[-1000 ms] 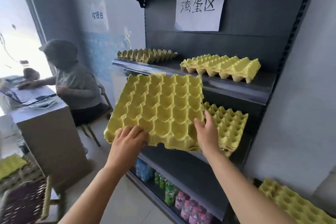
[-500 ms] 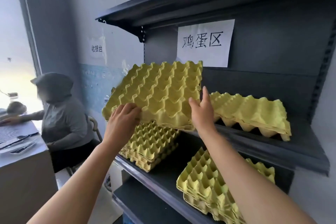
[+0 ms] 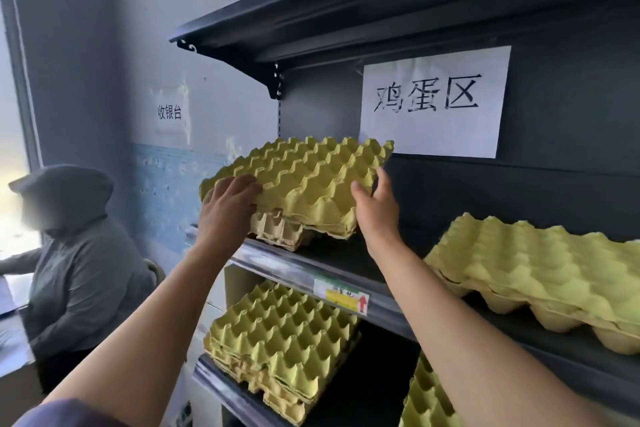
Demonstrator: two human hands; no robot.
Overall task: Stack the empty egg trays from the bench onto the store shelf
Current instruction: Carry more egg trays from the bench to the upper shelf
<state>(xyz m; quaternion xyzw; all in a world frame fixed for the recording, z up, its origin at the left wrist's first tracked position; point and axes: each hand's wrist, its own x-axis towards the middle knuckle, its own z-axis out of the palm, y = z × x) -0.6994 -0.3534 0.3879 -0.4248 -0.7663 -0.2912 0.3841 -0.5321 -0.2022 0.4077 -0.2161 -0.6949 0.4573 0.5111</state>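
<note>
At centre frame, the left hand (image 3: 228, 208) and right hand (image 3: 375, 211) hold 1 yellow egg tray (image 3: 304, 177), fingers curled, pinching its near edge, atop the stack (image 3: 277, 232) on the shelf (image 3: 298, 265).

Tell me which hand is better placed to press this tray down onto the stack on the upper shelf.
Left, probably. The left hand has fingers curled over the top of the tray at its front corner, above the stack. The right hand only holds the side edge.
</note>
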